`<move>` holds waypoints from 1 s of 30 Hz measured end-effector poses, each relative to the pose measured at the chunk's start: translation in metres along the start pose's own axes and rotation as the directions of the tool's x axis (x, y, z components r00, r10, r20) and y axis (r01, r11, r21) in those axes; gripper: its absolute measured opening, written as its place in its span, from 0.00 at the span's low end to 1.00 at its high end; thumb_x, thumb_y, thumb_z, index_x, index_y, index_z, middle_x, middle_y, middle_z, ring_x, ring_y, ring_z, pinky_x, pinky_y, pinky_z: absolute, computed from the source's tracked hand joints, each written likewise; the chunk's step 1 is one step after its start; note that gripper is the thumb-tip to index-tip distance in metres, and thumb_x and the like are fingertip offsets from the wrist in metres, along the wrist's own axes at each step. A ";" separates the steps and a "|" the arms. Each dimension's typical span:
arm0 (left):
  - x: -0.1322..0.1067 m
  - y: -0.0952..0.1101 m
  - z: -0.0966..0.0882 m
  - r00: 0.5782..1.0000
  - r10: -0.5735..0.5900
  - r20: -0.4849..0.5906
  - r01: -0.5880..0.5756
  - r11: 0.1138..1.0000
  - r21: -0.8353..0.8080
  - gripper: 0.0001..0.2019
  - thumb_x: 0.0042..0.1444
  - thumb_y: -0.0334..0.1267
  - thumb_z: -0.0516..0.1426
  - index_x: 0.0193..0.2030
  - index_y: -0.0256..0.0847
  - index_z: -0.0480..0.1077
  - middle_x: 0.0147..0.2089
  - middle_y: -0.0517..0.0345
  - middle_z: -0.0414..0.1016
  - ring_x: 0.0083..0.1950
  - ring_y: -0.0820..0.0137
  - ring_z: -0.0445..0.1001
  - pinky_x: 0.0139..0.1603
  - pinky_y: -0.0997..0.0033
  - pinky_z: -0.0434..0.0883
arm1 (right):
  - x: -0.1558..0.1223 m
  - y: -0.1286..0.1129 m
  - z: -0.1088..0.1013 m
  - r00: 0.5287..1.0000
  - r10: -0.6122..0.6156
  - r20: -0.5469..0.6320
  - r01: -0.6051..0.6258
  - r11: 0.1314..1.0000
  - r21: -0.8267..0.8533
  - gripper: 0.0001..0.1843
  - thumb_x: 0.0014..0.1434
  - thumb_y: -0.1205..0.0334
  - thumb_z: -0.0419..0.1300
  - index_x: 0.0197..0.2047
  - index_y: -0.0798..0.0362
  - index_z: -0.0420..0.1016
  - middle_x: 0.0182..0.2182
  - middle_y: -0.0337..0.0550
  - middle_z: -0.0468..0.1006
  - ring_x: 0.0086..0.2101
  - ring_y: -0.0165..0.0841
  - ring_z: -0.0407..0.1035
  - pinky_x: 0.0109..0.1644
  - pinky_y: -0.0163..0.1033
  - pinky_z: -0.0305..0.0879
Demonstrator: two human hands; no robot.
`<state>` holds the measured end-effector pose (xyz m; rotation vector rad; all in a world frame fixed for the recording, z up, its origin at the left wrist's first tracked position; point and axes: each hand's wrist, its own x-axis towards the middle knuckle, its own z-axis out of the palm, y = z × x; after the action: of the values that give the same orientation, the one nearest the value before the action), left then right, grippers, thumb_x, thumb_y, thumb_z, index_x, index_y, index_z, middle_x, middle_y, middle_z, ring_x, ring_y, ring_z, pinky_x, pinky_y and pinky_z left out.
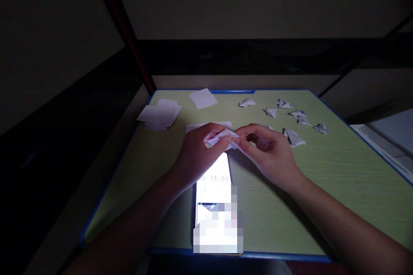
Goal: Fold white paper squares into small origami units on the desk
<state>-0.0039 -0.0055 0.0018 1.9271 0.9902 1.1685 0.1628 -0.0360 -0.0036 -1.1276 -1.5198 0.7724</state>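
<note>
Between my two hands, just above the table's middle, is a small folded piece of white paper (222,136). My left hand (201,148) pinches it from the left, thumb on top and fingers curled behind. From the other side, the thumb and forefinger of my right hand (269,150) close on its right edge. A flat white sheet (193,127) lies partly hidden behind my left hand. Below the hands a lit phone (214,184) shows a timer; its lower part is pixelated.
The green table (267,215) has a blue rim. At the back left lie a stack of paper sheets (161,114) and a single square sheet (203,98). Several folded paper pieces (293,136) are scattered at the right. White flat items (393,133) stand beyond the right edge.
</note>
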 end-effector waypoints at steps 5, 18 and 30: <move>0.000 0.002 0.000 1.000 -0.015 -0.005 0.015 1.000 -0.007 0.01 0.52 0.31 0.59 0.31 0.38 0.71 0.30 0.59 0.77 0.30 0.75 0.73 0.33 0.74 0.70 | 0.000 0.001 0.000 1.000 0.004 0.012 -0.004 1.000 -0.009 0.05 0.55 0.61 0.65 0.33 0.54 0.76 0.25 0.38 0.76 0.25 0.28 0.66 0.28 0.35 0.61; -0.001 0.003 0.002 1.000 0.001 -0.002 -0.001 0.999 -0.043 0.01 0.53 0.31 0.58 0.32 0.37 0.72 0.30 0.60 0.77 0.31 0.76 0.75 0.32 0.77 0.71 | -0.001 -0.001 -0.002 1.000 -0.016 0.012 0.016 0.999 -0.028 0.04 0.55 0.64 0.65 0.30 0.53 0.75 0.24 0.36 0.74 0.25 0.26 0.65 0.28 0.33 0.60; 0.001 0.003 0.000 0.996 0.085 -0.024 -0.084 0.996 0.011 0.04 0.54 0.31 0.58 0.30 0.38 0.73 0.28 0.61 0.75 0.28 0.77 0.70 0.29 0.77 0.67 | -0.003 -0.001 -0.001 0.999 0.041 0.001 -0.041 0.999 -0.028 0.06 0.55 0.59 0.65 0.34 0.52 0.78 0.28 0.39 0.79 0.27 0.29 0.69 0.31 0.35 0.63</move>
<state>-0.0032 -0.0062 0.0042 1.9839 0.9373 1.2397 0.1633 -0.0386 -0.0039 -1.1827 -1.5170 0.7819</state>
